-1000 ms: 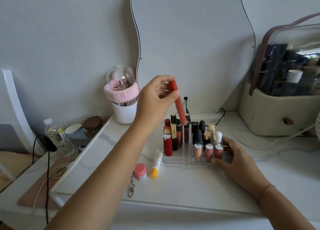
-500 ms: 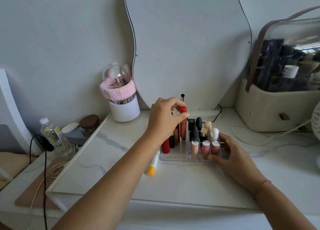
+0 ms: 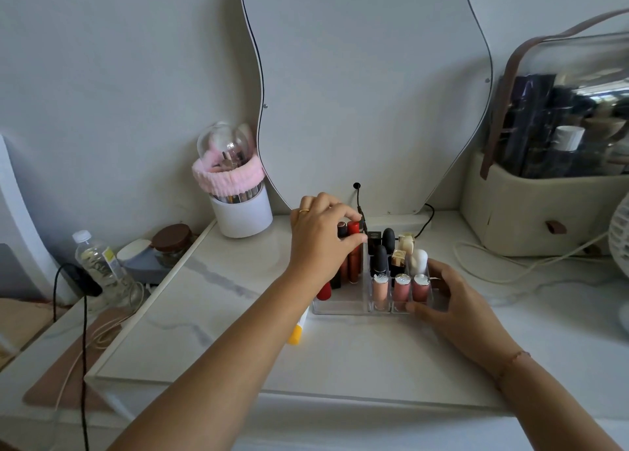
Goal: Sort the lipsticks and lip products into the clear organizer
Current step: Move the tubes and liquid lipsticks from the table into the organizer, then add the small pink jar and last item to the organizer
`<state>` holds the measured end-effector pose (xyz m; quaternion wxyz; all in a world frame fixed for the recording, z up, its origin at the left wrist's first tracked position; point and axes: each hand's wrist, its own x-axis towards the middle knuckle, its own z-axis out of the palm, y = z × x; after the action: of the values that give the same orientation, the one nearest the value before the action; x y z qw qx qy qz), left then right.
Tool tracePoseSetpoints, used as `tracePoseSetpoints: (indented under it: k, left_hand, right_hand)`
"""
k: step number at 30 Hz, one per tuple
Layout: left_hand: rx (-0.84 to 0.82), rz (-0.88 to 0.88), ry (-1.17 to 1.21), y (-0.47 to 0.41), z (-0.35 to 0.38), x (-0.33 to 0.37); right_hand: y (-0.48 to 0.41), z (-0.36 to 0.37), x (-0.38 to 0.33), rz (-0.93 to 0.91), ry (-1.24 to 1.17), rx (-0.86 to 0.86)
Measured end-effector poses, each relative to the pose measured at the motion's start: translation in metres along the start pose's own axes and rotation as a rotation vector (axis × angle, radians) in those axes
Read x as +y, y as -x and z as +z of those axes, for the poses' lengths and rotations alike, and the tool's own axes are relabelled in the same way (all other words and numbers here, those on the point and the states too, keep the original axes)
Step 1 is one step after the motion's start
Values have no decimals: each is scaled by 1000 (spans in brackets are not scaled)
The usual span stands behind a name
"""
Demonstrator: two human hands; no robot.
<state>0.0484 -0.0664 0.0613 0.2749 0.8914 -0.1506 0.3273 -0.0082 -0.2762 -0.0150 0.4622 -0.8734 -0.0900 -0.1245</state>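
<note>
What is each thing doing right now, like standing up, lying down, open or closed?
clear organizer: flat on the table, partly filled.
red lip tube: upright in the organizer's left section.
left hand: pinches the red lip tube's cap.
right hand: grips the organizer's front right corner.
pink lip glosses: capped, upright, front row.
yellow-capped tube: lying beside the organizer.
water bottle: upright, capped.
brown-lidded jar: lid on.

Red lip tube (image 3: pixel 354 246) stands upright among lipsticks in clear organizer (image 3: pixel 343 306).
</note>
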Motion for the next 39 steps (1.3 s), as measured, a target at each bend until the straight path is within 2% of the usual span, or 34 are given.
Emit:
tracePoseSetpoints:
  k: [12,17,19,22,25,28,31,39]
  left_hand:
    - [23,1,36,2,-13,-5]
    - [48,-167,98,23,-47,-36]
    - [-28,-267,101,40,-56,-46]
    - [-250,-372,52,65,-60,-53]
    - [-468,-410,-6,78,-57,-54]
    - [-572,-435,-38,78,-49,-54]
    - [-565,-468,-29,74,-42,-59]
    - [-342,-589,47,65,-32,-73]
  right_hand:
    - [0,0,0,9,13,-3]
    - [0,0,0,10,22,-1]
    - [0,0,-1,14,23,1]
    - [1,0,-3,21,33,1]
    - [2,0,-5,30,31,3]
    - [2,-1,-5,35,35,-4]
    - [2,-1,-6,38,35,-5]
    - [3,-1,-6,31,30,-4]
